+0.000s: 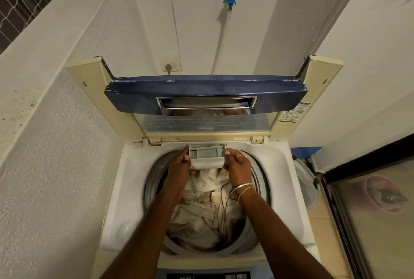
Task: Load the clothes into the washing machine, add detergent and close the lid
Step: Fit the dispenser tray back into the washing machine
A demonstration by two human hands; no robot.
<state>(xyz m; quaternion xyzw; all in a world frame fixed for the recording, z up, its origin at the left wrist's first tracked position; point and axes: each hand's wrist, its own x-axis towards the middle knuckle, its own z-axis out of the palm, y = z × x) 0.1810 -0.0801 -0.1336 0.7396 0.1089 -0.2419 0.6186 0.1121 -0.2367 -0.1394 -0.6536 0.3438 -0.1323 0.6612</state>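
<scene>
Both hands, left hand (182,164) and right hand (238,163), grip the pale grey plastic detergent drawer (206,155) with curled fingers; if tilted, it may jam above the white crumpled clothes (201,216).

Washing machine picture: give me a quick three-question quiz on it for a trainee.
1. True or false: the lid is shut.
2. The left hand and right hand grip: A a bottle, B the detergent drawer, C a sock?
3. What lies in the drum?
Key: 1 false, it stands open; 2 B; 3 clothes.
</scene>
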